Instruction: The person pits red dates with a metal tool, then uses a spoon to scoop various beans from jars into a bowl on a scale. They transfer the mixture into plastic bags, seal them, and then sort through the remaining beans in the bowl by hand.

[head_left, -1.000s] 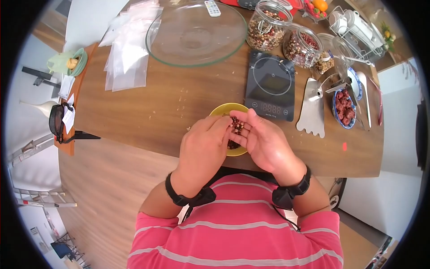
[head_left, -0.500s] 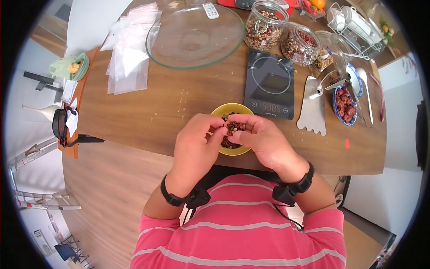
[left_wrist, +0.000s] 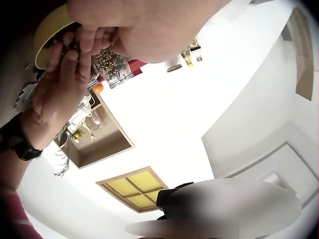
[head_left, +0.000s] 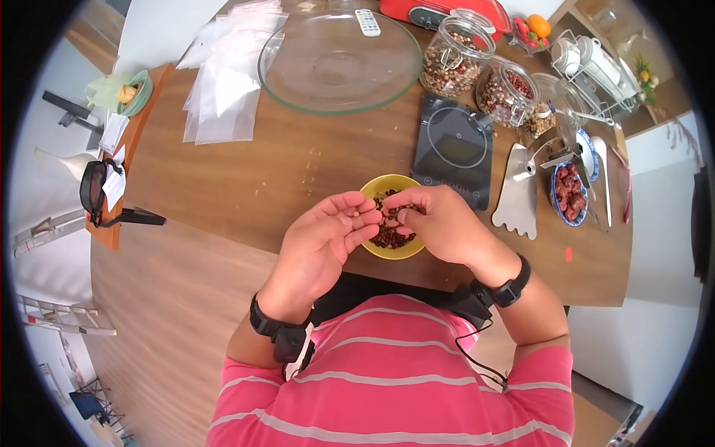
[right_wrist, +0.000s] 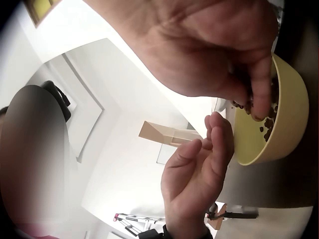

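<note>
A yellow bowl [head_left: 378, 249] with dark and reddish peppercorns [head_left: 390, 237] stands near the table's front edge. Over its right side, the right hand [head_left: 450, 227] is turned palm down, its fingers and thumb curled round some peppercorns [right_wrist: 247, 105]. The left hand [head_left: 319, 240] is at the bowl's left rim, palm partly up and fingers loosely bent; the right wrist view shows nothing clearly held in this left hand [right_wrist: 195, 172]. The fingertips of both hands come close together above the bowl. What lies deep in the right palm is hidden.
Behind the bowl lies a black scale [head_left: 456, 145], with jars of peppercorns [head_left: 454, 63] beyond it. A metal scraper [head_left: 515, 197] and a blue-rimmed bowl of dark red pieces [head_left: 570, 195] are to the right. Farther back are a glass dish [head_left: 339, 71] and plastic bags [head_left: 227, 93].
The left hand has drawn off to the left and turned its palm up. The right hand, earlier cupped with peppercorns showing, has rolled palm down with its fingers curled. The head view has shifted slightly.
</note>
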The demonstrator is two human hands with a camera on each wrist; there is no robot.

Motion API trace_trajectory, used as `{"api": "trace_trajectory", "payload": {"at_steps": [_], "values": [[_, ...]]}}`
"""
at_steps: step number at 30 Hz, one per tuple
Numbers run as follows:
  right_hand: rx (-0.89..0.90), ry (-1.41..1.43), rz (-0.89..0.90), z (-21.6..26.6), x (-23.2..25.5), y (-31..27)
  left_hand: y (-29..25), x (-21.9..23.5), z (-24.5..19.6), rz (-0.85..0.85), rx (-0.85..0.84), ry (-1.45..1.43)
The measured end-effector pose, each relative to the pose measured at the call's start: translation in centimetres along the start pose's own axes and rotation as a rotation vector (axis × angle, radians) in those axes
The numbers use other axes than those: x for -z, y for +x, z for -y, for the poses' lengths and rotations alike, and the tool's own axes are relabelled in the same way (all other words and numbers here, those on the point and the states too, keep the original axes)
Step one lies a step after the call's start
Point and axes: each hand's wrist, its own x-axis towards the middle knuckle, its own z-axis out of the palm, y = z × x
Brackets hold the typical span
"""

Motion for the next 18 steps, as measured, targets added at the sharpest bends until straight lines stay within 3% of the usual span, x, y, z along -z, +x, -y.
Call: {"api": "trace_trajectory", "payload": {"at_steps": [5, 8, 11, 13, 18], "values": [[0.015, -0.222, 0.069, 1.3, 0.3, 0.0, -0.1, 0.3, 0.3, -0.023, 0.009, 0.074], [0.149, -0.463, 0.02, 1.5, 0.2, 0.0, -0.6, -0.5, 0.0, -0.01, 0.009, 0.033], [0.127, -0.391, -0.036, 1.4, 0.5, 0.2, -0.8, -0.5, -0.1, 0.014, 0.0, 0.006], [0.007, 0.042, 0.133, 1.3, 1.2, 0.2, -0.9, -0.4, -0.1, 0.028, -0.002, 0.011], [-0.013, 0.276, 0.184, 1.7, 2.0, -0.3, -1.0, -0.3, -0.2, 0.069, 0.012, -0.008]]}}
